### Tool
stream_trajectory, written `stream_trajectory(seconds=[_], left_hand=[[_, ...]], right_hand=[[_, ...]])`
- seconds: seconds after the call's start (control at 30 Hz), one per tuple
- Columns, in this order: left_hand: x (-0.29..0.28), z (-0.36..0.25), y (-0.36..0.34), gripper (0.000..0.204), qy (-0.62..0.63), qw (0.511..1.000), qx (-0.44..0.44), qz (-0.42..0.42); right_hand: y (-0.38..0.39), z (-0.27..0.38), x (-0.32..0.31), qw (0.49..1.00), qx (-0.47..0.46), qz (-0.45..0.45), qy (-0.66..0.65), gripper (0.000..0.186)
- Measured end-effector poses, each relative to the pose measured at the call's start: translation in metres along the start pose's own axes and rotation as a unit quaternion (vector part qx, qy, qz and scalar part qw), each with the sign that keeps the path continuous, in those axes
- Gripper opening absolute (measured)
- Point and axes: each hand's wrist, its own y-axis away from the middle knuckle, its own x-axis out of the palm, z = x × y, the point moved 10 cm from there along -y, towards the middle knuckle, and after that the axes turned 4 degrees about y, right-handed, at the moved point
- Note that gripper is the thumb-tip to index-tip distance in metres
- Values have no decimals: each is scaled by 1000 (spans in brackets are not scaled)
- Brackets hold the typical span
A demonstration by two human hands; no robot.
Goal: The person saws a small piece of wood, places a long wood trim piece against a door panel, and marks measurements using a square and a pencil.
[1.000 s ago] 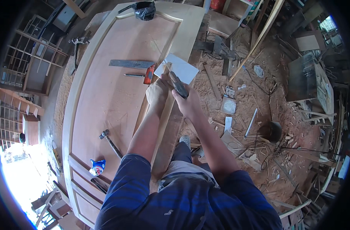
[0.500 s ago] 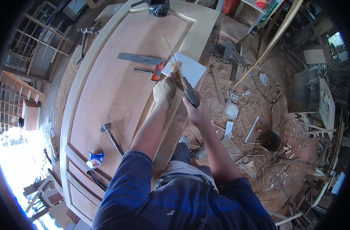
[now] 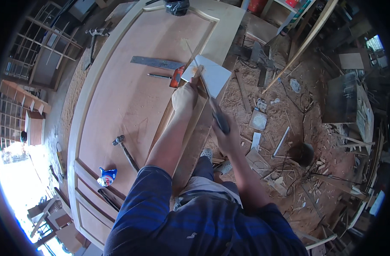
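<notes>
My right hand [image 3: 225, 134] grips the dark handle of a saw [image 3: 221, 119], whose thin blade slants up-left across a small wood piece [image 3: 199, 70]. My left hand [image 3: 184, 98] is closed on that piece, which rests over a white square board [image 3: 216, 77]. Both lie on a panelled wooden door [image 3: 109, 98]. Beside them are a square with a steel blade and orange handle [image 3: 176, 77] and a pencil [image 3: 158, 75]. A hammer [image 3: 126, 151] and a blue-and-white packet [image 3: 106, 177] lie lower left on the door.
A black container [image 3: 176, 7] sits at the door's far end. The sawdust-covered floor [image 3: 272, 119] holds offcuts, cables and a dark bucket [image 3: 300, 154]. A long batten [image 3: 306, 42] leans at upper right. A metal cabinet [image 3: 338, 98] stands right; wooden frames [image 3: 45, 47] stand left.
My right hand has drawn the saw down and to the right, toward me. My left hand stays on the wood piece. The view has shifted slightly.
</notes>
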Motion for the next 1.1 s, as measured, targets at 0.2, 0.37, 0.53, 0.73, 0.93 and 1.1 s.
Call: stream_trajectory(seconds=[0.2, 0.37, 0.53, 0.73, 0.93, 1.1], left_hand=[[-10, -10, 5, 71, -11, 998, 32, -51], [-3, -15, 4, 69, -20, 999, 34, -30], [-6, -6, 6, 69, -9, 1000, 8, -20], [-6, -9, 6, 69, -13, 1000, 17, -23], [1, -6, 1, 72, 1, 1000, 2, 8], [-11, -11, 1, 70, -14, 999, 21, -44]], right_hand=[[69, -34, -30, 999, -39, -2, 10, 50], [-26, 20, -8, 999, -20, -8, 38, 47], [28, -9, -16, 1000, -21, -5, 2, 40], [19, 5, -20, 998, -48, -15, 25, 37], [-2, -4, -5, 998, -50, -7, 23, 41], [71, -23, -36, 998, -46, -35, 12, 49]])
